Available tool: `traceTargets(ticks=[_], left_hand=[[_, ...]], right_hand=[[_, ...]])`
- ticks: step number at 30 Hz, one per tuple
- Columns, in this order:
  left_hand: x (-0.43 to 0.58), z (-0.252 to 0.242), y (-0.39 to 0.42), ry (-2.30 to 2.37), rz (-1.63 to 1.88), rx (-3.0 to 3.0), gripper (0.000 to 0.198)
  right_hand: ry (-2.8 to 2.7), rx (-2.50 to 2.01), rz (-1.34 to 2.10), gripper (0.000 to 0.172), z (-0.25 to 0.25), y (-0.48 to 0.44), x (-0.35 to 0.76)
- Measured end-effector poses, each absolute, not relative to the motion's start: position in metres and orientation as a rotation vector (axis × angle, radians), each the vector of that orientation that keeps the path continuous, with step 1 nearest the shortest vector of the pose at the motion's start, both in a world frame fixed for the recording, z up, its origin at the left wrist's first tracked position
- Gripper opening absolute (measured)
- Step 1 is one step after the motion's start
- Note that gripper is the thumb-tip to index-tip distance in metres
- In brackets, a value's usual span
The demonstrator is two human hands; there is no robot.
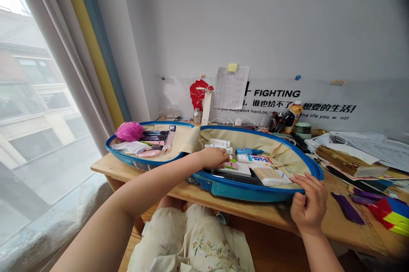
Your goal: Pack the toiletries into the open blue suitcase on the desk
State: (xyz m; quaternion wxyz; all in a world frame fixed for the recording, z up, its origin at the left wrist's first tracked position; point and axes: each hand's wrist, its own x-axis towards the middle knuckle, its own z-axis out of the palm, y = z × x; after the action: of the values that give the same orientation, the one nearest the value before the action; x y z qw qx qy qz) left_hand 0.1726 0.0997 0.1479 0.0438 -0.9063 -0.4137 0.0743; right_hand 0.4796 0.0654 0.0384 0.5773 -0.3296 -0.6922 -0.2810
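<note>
An open blue suitcase (243, 190) with beige lining lies spread on a wooden desk (223, 199). My left hand (213, 157) reaches into its right half, fingers curled over small items beside a pink-and-green packet (231, 165). What it grips, if anything, is hidden. White tubes (220, 143), a blue-capped bottle (248, 151) and a bundle of wooden sticks (267, 175) lie in that half. My right hand (307, 202) grips the suitcase's near right rim. The left half holds a pink bath puff (129, 131) and dark slim items (156, 135).
A window and curtains (79, 50) are on the left. Papers and envelopes (348, 157), purple strips (347, 207) and coloured blocks (391, 214) crowd the desk's right side. A pen cup, bottle and jar (294, 120) stand at the back wall.
</note>
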Motion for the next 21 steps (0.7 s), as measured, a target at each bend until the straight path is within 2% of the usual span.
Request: traceTargets(ticks=[21], left_hand=[[0.1733,0.1537,0.0905,-1.410,0.239,-2.766,0.033]], right_hand=[[-1.604,-0.799,-0.615,0.036,0.0370,0.0667,0.4796]])
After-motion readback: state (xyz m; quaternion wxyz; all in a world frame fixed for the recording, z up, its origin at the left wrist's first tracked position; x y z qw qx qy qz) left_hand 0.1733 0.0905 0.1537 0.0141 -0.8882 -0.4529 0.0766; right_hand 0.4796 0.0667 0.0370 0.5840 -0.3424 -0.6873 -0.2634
